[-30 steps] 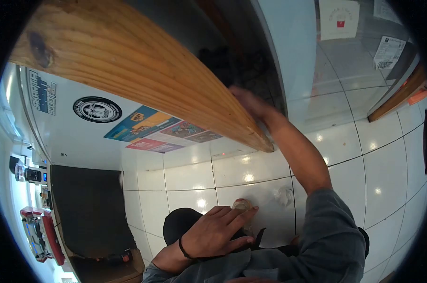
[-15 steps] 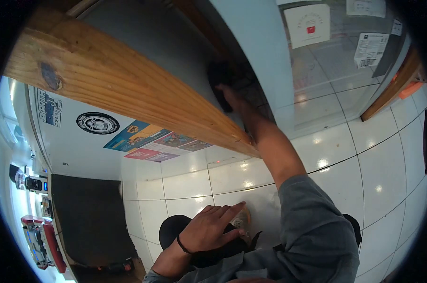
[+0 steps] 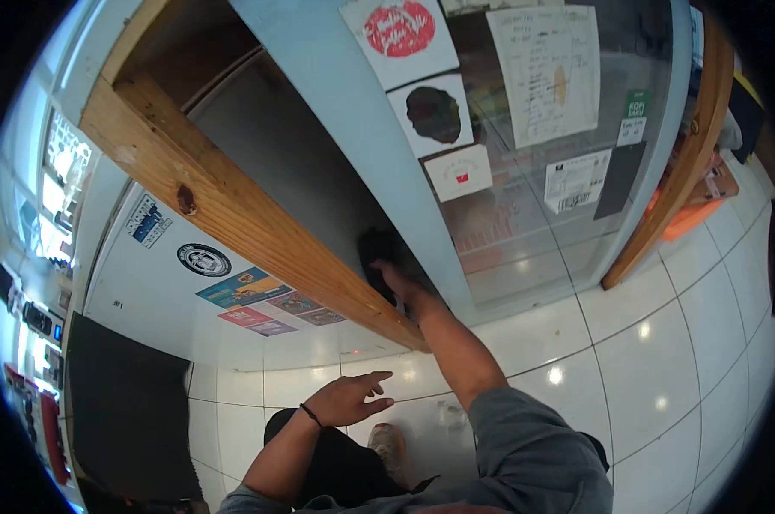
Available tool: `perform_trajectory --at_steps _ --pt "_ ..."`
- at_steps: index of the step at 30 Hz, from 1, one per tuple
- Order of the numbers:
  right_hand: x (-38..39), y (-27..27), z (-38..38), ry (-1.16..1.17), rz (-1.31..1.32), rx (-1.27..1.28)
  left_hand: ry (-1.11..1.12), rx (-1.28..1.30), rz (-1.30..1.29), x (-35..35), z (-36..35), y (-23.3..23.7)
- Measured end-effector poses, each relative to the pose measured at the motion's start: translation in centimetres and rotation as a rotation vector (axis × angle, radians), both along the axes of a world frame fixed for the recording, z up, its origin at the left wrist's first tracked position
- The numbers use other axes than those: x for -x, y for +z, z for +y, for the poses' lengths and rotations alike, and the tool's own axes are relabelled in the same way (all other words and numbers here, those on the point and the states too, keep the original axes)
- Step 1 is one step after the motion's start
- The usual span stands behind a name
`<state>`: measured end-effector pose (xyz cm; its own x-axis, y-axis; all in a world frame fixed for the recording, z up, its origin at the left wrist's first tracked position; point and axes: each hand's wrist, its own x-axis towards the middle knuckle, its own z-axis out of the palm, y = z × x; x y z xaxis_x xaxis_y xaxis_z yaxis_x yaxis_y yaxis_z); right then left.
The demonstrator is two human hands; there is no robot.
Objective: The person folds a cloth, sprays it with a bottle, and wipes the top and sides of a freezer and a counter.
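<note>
My right hand [image 3: 399, 281] reaches into the dark gap beside the wooden post, its fingers against a black object [image 3: 375, 253]. The object is dark and partly hidden, so its kind does not show; the hand looks closed on its near side. My left hand [image 3: 346, 401] hangs over my bent leg with the fingers stretched out and nothing in it. A dark band circles the left wrist.
The wooden post [image 3: 259, 227] slants beside a white cabinet [image 3: 148, 300] with stickers. To the right stands a light-blue framed glass door [image 3: 524, 223] with papers stuck on it. White tiles [image 3: 542, 377] cover the floor. A black mat-like panel [image 3: 126, 407] is at the left.
The view has shifted, so more of the glass door and its papers shows. My right hand stays in the gap at the black object. My left hand's fingers are more spread and point forward.
</note>
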<state>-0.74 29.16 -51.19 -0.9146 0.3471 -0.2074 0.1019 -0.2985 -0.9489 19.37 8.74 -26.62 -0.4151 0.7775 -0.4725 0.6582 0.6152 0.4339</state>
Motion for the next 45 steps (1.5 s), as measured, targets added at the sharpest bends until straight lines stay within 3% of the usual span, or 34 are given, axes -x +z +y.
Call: perform_trajectory --at_steps 2,4,5,6,10,14,18,20,22,25,29,37,41,42,45 --pt "0.4 0.1 -0.7 -0.011 0.010 -0.003 0.043 -0.003 -0.041 0.7 -0.3 -0.1" --pt "-1.0 1.8 0.0 0.140 0.055 0.037 0.113 -0.017 -0.064 0.8 -0.1 0.3" --pt "-2.6 3.9 0.4 0.213 0.075 0.061 0.108 -0.006 -0.020 0.5 0.3 0.8" --pt "-6.0 8.2 0.8 0.131 0.040 -0.034 0.103 0.008 0.022 0.1 0.6 1.2" --pt "-4.6 5.1 0.4 0.193 0.110 -0.013 0.182 -0.021 0.116 -2.0 1.9 2.7" --pt "-7.0 8.4 0.3 0.220 0.137 0.004 0.197 -0.207 0.138 -4.1 1.5 3.8" --pt "-4.8 5.9 -1.2 0.221 0.108 -0.115 0.141 -0.320 -0.021 -4.5 0.3 5.9" --pt "-6.8 8.7 -0.9 0.212 0.094 -0.279 0.196 -0.376 -0.149 -4.4 -0.2 7.1" --pt "-5.3 5.0 0.1 0.310 0.106 -0.092 0.290 -0.457 -0.244 -4.7 -0.8 8.2" --pt "-7.8 7.0 0.4 0.287 0.037 0.146 0.424 -0.551 -0.314 -6.0 -2.2 8.8" --pt "-9.7 13.9 -0.2 0.300 0.120 0.009 0.475 -0.564 -0.066 -7.4 -4.5 10.0" --pt "-5.7 23.4 -0.4 0.283 0.328 0.177 0.745 -0.686 -0.053 -11.3 -7.6 12.8" --pt "-4.8 25.4 -0.8 0.289 0.375 0.231 0.753 -0.751 -0.030 -13.0 -8.1 13.3" --pt "-4.7 25.5 -0.9 0.294 0.374 0.242 0.766 -0.917 -0.034 -13.5 -8.2 12.1" --pt "-5.3 25.2 -1.3 0.299 0.377 0.269 0.800 -0.674 -0.042 -13.9 -9.1 13.5"
